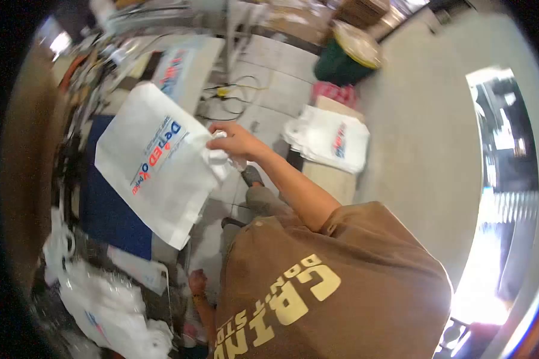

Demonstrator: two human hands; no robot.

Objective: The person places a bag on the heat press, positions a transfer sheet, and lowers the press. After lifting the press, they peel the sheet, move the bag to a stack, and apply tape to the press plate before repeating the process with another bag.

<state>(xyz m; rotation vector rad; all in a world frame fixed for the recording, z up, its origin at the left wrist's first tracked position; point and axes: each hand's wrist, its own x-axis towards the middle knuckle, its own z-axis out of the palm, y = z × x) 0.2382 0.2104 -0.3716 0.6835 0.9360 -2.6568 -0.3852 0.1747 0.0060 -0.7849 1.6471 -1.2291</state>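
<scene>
My right hand [236, 143] is closed on the gathered edge of a white printed bag [132, 137], with fingers and thumb pinching it. The bag is spread flat and tilted over a dark blue board [117, 197] on the work table, with blue and red lettering on its upper face. My left hand [197, 282] hangs low near the table's edge, away from the bag. It is small and blurred, so its fingers cannot be made out clearly.
Another printed sheet or bag [176, 69] lies farther along the table. White bags [111, 308] are heaped at lower left. To the right sits a stack of printed white bags [335, 140]. Beyond are a green bin [347, 57] and black cables [233, 99] on the tiled floor.
</scene>
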